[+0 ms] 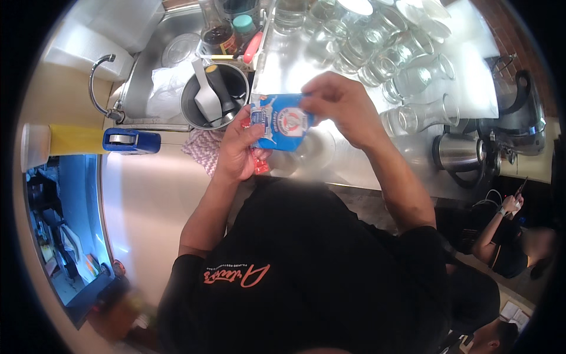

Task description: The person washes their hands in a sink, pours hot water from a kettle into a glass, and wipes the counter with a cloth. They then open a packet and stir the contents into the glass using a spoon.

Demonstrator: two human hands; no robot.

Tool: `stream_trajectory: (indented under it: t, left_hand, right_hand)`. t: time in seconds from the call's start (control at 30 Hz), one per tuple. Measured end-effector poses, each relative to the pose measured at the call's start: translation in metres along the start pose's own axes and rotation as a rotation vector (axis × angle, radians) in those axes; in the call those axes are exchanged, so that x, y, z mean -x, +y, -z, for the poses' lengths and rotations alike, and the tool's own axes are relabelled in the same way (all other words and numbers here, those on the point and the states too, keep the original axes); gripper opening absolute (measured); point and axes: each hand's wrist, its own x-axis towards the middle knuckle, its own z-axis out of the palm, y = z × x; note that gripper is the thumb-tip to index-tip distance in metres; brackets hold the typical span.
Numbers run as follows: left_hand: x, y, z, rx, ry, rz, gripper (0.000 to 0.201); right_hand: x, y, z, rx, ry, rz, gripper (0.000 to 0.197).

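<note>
Clamping left fingers on a blue-and-white rectangular packet over the silver metal worktop's near-left corner, pinching the packet's far-right corner with right fingers; probably working that corner, needing steady support.

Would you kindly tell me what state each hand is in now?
Left hand: closed, holding the blue packet and something red.
Right hand: pinching the packet's edge.

Glass carafes on metal counter

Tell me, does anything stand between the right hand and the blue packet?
Nothing visible does: the right hand is at the upper right of the blue packet, whose left side the left hand holds.
</note>
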Motion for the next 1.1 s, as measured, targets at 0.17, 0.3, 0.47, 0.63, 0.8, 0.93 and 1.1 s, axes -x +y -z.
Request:
stream_trajectory:
  t: [0.17,0.3,0.47,0.63,0.8,0.93,1.1]
  left_hand:
    - [-0.009,0.002,-0.015,-0.435,0.086,-0.023,0.039]
    - [-0.015,0.007,-0.026,-0.672,-0.001,-0.026,0.036]
    - [-0.021,0.006,-0.026,-0.896,-0.108,-0.114,0.038]
    - [-0.021,0.004,-0.027,-0.925,-0.142,-0.115,0.038]
    - [-0.023,0.004,-0.024,-0.946,-0.183,-0.144,0.036]
    - [-0.024,0.005,-0.027,-0.905,-0.129,-0.101,0.034]
    - [-0.025,0.006,-0.024,-0.923,-0.136,-0.124,0.034]
  right_hand:
    - [0.038,0.019,0.009,0.013,0.13,0.015,0.027]
    - [0.051,0.043,0.008,0.004,0.234,0.087,0.023]
    - [0.058,0.065,0.012,-0.001,0.249,0.115,0.017]
    - [0.064,0.073,0.007,-0.036,0.284,0.156,0.02]
    - [0.065,0.072,0.004,-0.143,0.305,0.151,0.02]
    - [0.067,0.071,0.006,-0.168,0.329,0.145,0.019]
    - [0.067,0.069,0.006,-0.159,0.306,0.133,0.019]
